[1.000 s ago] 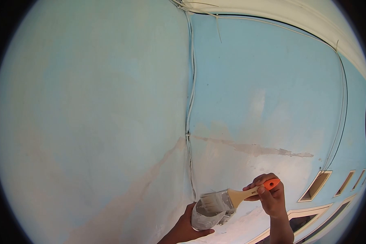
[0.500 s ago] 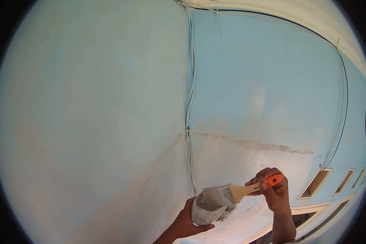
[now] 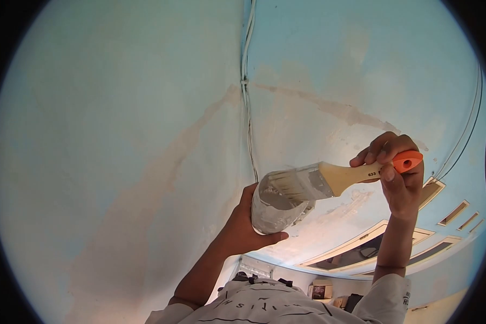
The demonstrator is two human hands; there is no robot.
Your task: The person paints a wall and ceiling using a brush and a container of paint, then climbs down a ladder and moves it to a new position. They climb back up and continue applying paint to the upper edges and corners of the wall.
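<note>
My left hand point(image 3: 244, 221) is wrapped round a paint-smeared cup point(image 3: 272, 218) holding greyish-white paint, its open top tilted toward the camera. A wide brush point(image 3: 343, 178) with a pale wooden handle and orange tip is pinched in my right hand point(image 3: 397, 167). Its whitish bristles rest at the cup's mouth, over the rim. Both hands are in front of a blue wall point(image 3: 308, 48) with pale, whitish patches.
Cables point(image 3: 248, 119) run down the wall corner, and more hang at the far right. Small framed openings point(image 3: 453, 212) and a larger window point(image 3: 351, 251) are at lower right. A cardboard box point(image 3: 321, 290) and other items lie beyond my shirt.
The view has tilted down, so the wall cracks and cables sit higher and my shirt shows. Cup, brush and both hands appear higher and larger in view.
</note>
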